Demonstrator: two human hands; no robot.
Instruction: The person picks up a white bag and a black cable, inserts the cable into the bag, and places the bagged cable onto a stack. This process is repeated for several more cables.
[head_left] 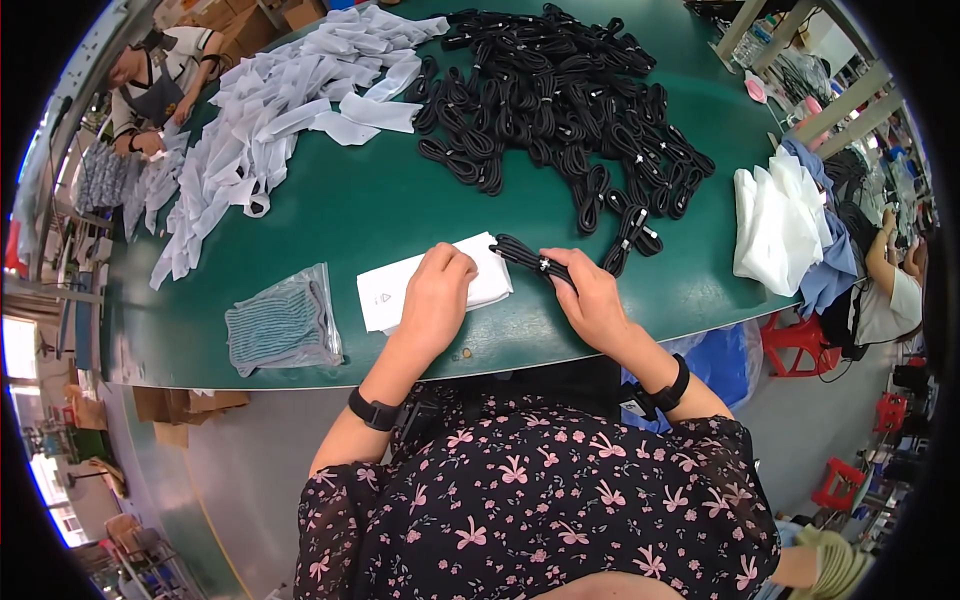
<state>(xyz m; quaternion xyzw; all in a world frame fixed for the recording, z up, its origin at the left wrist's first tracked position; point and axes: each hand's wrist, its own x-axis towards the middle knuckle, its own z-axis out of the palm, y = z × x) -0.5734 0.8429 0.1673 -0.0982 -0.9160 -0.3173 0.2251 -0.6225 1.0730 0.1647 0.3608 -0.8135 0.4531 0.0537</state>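
Note:
Across a flat stack of white plastic bags lies my left hand, its fingers curled and pinched on the top bag. My right hand grips a coiled black cable, tied at its middle. The cable's far end reaches over the right edge of the stack. A large heap of similar black cable coils spreads beyond my right hand. Farther left is a long pile of translucent whitish bags, some with dark content faintly showing.
A clear bag with grey-striped gloves lies left on the green table. Crumpled white plastic and blue cloth sit at the right edge. Another person works at the far left. A red stool stands right.

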